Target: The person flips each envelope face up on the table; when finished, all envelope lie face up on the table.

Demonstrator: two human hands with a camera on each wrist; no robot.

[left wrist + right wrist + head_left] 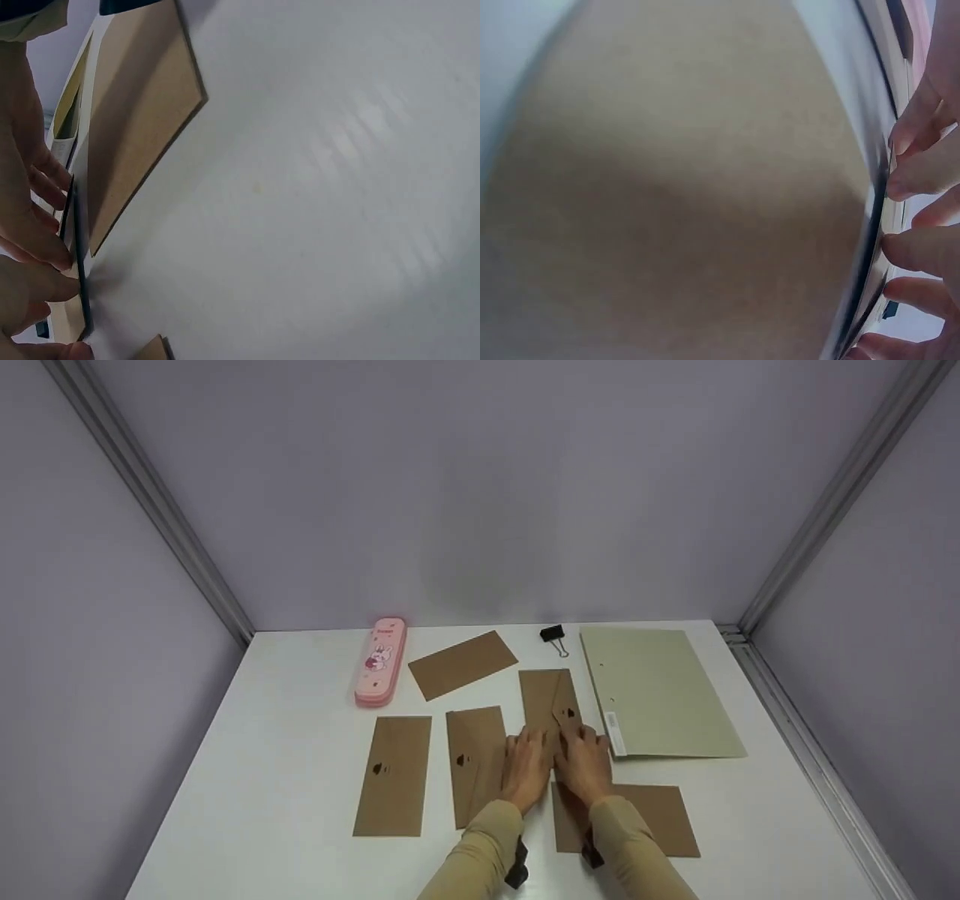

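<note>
In the head view a brown paper envelope (541, 694) stands lengthwise at middle right, with a pointed flap and a small dark print. At its lower left part, my left hand (527, 765) grips the edge with bent fingers. My right hand (585, 761) pinches the flap side between thumb and fingers, close beside the left. The left wrist view shows fingertips of both hands along the envelope's near edge, where a dark edge (69, 210) stands slightly raised at the right hand's fingers. Both palms are hidden from above.
More brown envelopes lie about: one far left (394, 776), one beside my left hand (474, 757), one at the back (463, 664), one under my right forearm (660, 817). A pink pencil case (381, 661), black binder clip (553, 634) and pale green folder (667, 690) surround them.
</note>
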